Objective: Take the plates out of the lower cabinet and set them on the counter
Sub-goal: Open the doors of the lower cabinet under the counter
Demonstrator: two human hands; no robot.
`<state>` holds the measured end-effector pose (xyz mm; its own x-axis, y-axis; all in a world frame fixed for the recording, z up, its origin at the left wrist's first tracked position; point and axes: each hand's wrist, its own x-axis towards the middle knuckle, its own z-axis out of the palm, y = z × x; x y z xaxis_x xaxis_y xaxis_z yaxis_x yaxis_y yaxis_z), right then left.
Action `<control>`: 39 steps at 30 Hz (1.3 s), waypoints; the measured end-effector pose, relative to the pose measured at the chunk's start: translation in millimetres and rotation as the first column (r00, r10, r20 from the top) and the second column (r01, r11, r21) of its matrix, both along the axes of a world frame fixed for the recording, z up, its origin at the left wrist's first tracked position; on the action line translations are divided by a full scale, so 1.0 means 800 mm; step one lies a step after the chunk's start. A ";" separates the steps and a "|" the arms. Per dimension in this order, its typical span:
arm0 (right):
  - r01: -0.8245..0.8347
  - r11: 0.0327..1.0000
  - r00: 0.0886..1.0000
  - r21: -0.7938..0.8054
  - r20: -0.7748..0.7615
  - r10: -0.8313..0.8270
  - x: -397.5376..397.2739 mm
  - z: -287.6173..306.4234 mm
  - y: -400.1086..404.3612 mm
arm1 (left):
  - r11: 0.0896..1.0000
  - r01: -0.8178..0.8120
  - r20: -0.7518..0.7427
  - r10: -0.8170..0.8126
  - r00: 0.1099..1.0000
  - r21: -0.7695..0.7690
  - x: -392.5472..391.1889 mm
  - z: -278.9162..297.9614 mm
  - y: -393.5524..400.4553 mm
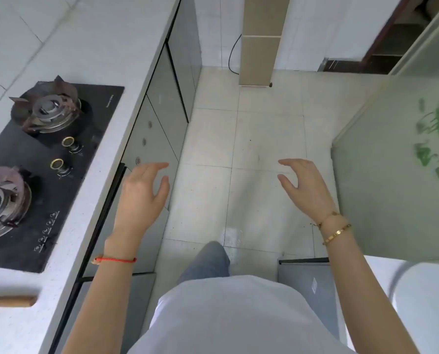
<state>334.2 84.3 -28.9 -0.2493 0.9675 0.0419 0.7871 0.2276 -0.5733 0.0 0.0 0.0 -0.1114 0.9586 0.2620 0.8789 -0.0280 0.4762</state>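
Two burners (48, 111), two knobs (69, 142)

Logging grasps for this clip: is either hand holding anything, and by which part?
Nothing is held. The left hand and right hand are both empty, fingers loosely spread in the air.

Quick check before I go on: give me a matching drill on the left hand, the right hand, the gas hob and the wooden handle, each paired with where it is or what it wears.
Things:
1. left hand
2. right hand
3. gas hob
4. wooden handle

Descriptions:
A. lies on the counter at the picture's bottom left edge
B. red cord on the wrist, open in front of the cabinet doors
C. black glass, set into the counter, two burners
D. gold bracelets on the wrist, open above the floor tiles

Pairs: 1-B, 2-D, 3-C, 4-A
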 end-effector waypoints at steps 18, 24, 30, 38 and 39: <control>0.009 0.998 0.999 -0.056 0.044 -0.006 -0.042 -0.032 0.301 | 0.989 -0.019 0.054 0.028 0.998 -0.146 -0.031 -0.030 0.303; 0.039 0.999 0.998 -0.024 0.040 -0.038 -0.055 -0.021 0.455 | 0.987 0.010 0.056 0.000 0.998 -0.162 -0.037 -0.019 0.460; 0.082 0.996 0.996 -0.043 0.024 -0.081 -0.040 -0.032 0.584 | 0.974 0.069 0.040 -0.062 0.997 -0.216 -0.025 -0.016 0.610; -0.001 0.998 0.999 -0.068 0.036 0.004 0.008 -0.044 0.819 | 0.979 -0.060 0.072 0.075 0.995 -0.193 0.022 -0.034 0.819; -0.021 0.998 0.999 -0.063 0.042 0.023 0.014 -0.040 0.852 | 0.977 -0.086 0.082 0.103 0.991 -0.193 0.030 -0.034 0.842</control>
